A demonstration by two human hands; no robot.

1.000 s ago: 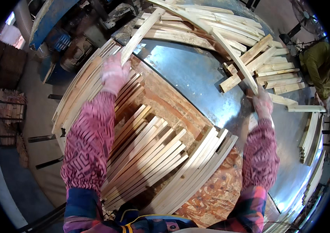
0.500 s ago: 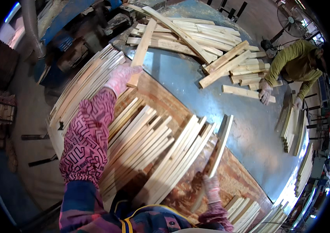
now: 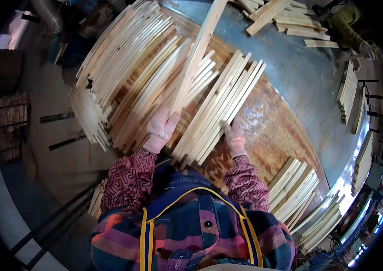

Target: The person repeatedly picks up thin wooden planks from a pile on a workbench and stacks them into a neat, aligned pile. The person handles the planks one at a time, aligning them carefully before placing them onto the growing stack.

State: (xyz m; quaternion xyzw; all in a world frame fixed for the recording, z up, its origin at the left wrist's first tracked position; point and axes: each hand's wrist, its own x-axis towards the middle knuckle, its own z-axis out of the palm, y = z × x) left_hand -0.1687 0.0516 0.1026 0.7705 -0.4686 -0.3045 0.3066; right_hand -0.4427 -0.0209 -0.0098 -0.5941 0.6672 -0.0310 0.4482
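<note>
Left hand (image 3: 162, 128) clasps the near end of a board (image 3: 198, 56) slanting far and right; half-open, empty right hand (image 3: 234, 137) touches the right side of the sticks (image 3: 222, 107)

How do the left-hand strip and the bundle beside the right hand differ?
The held strip is one piece; the bundle is several. The held strip shows a broad face; the bundle, mostly narrow edges. The held strip's far end lies out of view; the bundle's show. Both are pale wood.

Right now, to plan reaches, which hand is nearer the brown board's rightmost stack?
Right: right hand up-left of that stack, left hand farther left, holding a plank.
</note>
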